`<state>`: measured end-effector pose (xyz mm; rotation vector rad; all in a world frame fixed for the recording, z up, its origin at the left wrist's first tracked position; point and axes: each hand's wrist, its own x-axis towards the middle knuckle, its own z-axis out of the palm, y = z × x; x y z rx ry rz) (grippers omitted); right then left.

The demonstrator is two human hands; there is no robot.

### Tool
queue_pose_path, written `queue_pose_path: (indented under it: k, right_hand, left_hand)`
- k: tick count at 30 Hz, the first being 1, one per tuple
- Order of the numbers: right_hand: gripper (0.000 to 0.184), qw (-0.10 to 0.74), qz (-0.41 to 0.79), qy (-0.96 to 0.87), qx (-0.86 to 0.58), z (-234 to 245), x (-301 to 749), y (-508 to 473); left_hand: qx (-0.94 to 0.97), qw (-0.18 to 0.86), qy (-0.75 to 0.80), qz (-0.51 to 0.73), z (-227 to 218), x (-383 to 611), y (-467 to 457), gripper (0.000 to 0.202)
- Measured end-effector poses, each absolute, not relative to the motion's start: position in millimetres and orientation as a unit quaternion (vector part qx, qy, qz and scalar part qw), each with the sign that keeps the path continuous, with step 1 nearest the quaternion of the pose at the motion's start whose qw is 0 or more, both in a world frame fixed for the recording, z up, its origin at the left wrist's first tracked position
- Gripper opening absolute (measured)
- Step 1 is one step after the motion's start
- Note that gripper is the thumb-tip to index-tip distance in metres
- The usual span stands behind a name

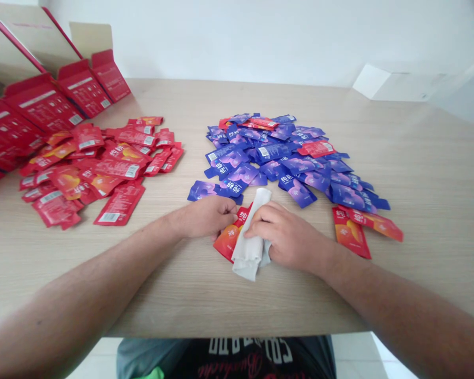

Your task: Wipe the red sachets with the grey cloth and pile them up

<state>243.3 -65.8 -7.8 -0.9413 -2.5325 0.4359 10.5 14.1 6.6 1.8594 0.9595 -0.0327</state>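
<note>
A red pouch with an orange fruit print [226, 242] lies on the table in front of me. My left hand [209, 217] is closed at its left edge, fingers curled in a pinch on it. In my right hand [286, 234] is a folded white cloth [250, 247], gripped between thumb and fingers and pressed over the pouch's right part. That part of the pouch is hidden under the cloth. Just beyond my hands spreads a heap of blue-purple pouches [272, 152], with a few red ones among them, such as a red pouch [316, 149] near its middle.
On the left lies a pile of red pouches [118, 168]. Behind it stand several open red cartons [43, 105]. Two red pouches [351, 234] rest right of my right hand. A white box [398, 84] is at the far right by the wall. The table's front edge [237, 334] runs close to my body.
</note>
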Motion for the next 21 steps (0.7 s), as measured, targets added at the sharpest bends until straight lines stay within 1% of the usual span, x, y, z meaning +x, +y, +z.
queue_pose_path:
  k: [3, 5, 7, 9, 13, 18, 21]
  right_hand:
    - [0.045, 0.174, 0.174, -0.925, -0.289, -7, 242, -67]
    - [0.047, 0.185, 0.179, -0.920, -0.296, -8, 242, -66]
    - [0.051, 0.217, 0.167, -0.900, -0.339, -10, 244, -62]
    - [0.051, 0.232, 0.158, -0.890, -0.360, -11, 246, -59]
    - [0.050, 0.208, 0.173, -0.913, -0.304, -13, 245, -59]
    - [0.052, 0.238, 0.153, -0.885, -0.370, -13, 248, -55]
    - [0.050, 0.237, 0.166, -0.895, -0.338, -14, 249, -52]
  left_hand:
    - [0.773, 0.506, 0.381, -0.019, 8, 11, 14, 0.019]
    - [0.769, 0.515, 0.377, -0.019, 8, 11, 14, 0.019]
    - [0.759, 0.525, 0.384, -0.017, 8, 11, 14, 0.018]
    - [0.753, 0.531, 0.389, -0.018, 7, 10, 14, 0.018]
    - [0.764, 0.520, 0.382, -0.018, 7, 11, 14, 0.017]
    - [0.755, 0.528, 0.388, -0.025, 8, 11, 14, 0.014]
    - [0.764, 0.517, 0.384, -0.026, 7, 10, 14, 0.015]
